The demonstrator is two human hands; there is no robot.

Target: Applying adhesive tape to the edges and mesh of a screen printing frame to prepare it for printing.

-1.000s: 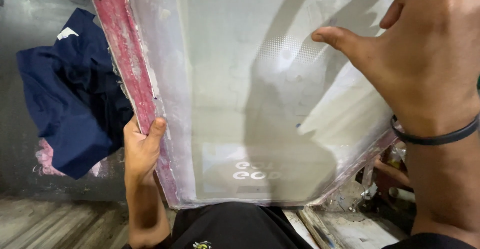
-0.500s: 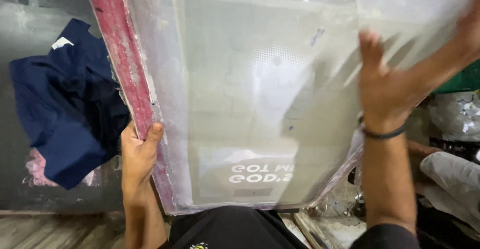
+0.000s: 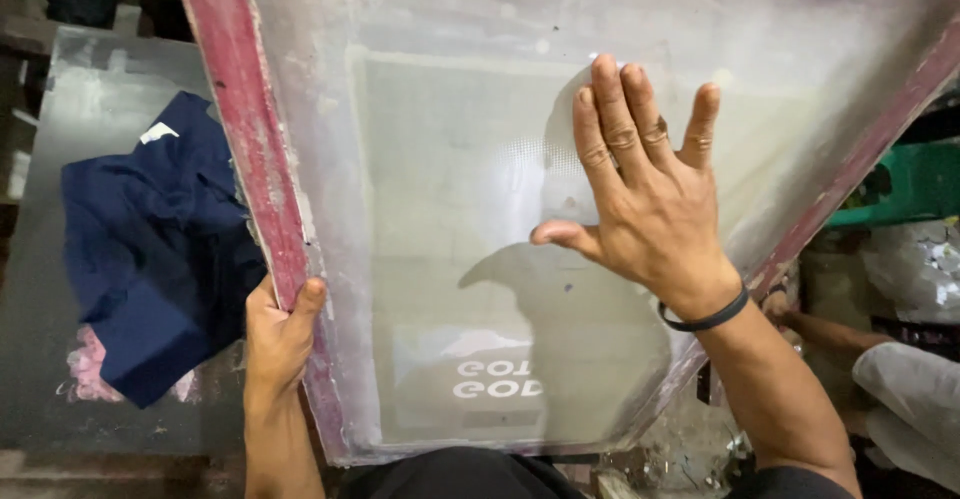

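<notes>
I see the left hand (image 3: 278,334) clamped on the left edge of the red-framed translucent mesh printing screen (image 3: 450,209). Right hand (image 3: 645,199) lies flat on its mesh, fingers spread. Crumpled navy cloth (image 3: 150,249) rests on the grey board (image 3: 60,379), left of the frame.

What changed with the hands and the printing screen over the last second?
The right hand moved from the screen's right edge toward the middle and now lies flat, fingers spread, on the mesh. It took hold of nothing. The left hand kept its grip on the red frame at the lower left. The navy cloth stayed on the grey surface behind.
</notes>
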